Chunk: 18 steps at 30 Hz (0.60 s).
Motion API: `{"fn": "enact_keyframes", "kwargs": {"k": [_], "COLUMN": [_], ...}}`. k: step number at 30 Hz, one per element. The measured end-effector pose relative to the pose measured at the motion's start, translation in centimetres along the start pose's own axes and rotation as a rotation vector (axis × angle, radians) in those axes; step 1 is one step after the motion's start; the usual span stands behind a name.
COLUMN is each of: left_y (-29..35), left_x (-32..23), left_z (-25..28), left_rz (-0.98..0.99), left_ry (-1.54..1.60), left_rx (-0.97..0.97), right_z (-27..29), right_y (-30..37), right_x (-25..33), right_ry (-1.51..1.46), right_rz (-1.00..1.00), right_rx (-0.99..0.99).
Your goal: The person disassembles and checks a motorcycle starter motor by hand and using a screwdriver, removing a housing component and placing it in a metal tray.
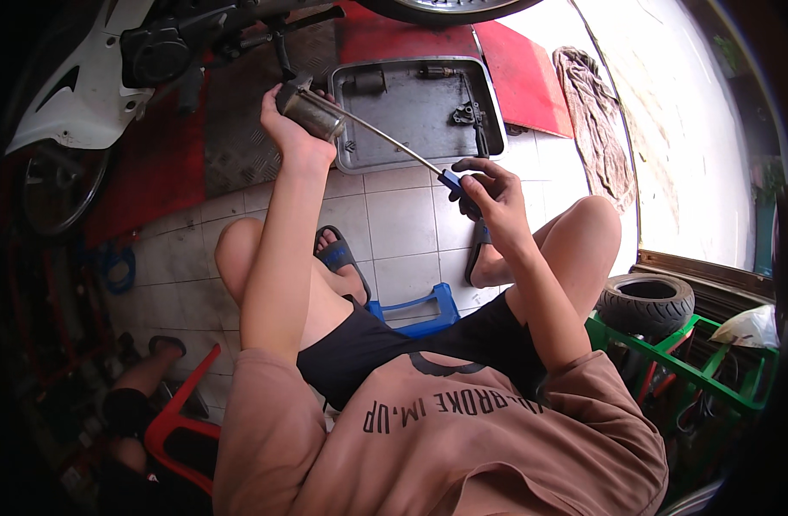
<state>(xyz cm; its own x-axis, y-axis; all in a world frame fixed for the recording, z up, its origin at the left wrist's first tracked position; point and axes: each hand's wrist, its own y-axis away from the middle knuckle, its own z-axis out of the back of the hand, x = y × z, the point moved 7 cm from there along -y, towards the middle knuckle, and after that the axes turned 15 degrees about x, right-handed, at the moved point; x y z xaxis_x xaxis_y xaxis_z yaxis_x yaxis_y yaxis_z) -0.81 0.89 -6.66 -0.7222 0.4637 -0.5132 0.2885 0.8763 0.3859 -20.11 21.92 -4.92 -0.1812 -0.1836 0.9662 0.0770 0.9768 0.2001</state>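
Note:
My left hand (285, 129) is closed around a dull metal cylinder (315, 114), which looks like a small motor housing, held tilted at the tray's left edge. A long screwdriver (389, 141) with a blue handle runs from my right hand (499, 203) up to the cylinder's upper end. My right fingers and thumb grip its handle. Exactly where the tip meets the cylinder is hard to make out. Behind sits a grey metal tray (499, 142); in it lie a dark metal bracket-like part (467, 114) and a small cylindrical part (437, 72).
A motorbike with a white fairing (82, 103) stands at the far left over red and metal plates. A brown rag (590, 120) lies at the right. Below it, a tire (646, 303) rests on a green frame (669, 351). A blue stool (428, 325) is beneath me; a red chair (166, 421) stands lower left, near another person's leg.

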Motion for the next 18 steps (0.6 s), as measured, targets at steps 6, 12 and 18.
{"fn": "enact_keyframes", "kwargs": {"k": [6, 12, 18], "left_y": [-0.1, -0.2, 0.7], "left_x": [-0.3, -0.4, -0.7], "left_z": [0.1, 0.0, -1.2], "left_rz": [-0.015, -0.042, -0.03], "left_ry": [0.008, -0.033, 0.001], "left_rx": [0.018, 0.031, 0.061], "right_z": [-0.7, -0.7, -2.1], "right_y": [0.1, -0.2, 0.3], "right_x": [0.8, 0.0, -1.7], "right_ry": [0.173, 0.04, -0.441], "right_rz": [0.062, -0.04, -0.3], "right_rx": [-0.026, 0.041, 0.257]}}
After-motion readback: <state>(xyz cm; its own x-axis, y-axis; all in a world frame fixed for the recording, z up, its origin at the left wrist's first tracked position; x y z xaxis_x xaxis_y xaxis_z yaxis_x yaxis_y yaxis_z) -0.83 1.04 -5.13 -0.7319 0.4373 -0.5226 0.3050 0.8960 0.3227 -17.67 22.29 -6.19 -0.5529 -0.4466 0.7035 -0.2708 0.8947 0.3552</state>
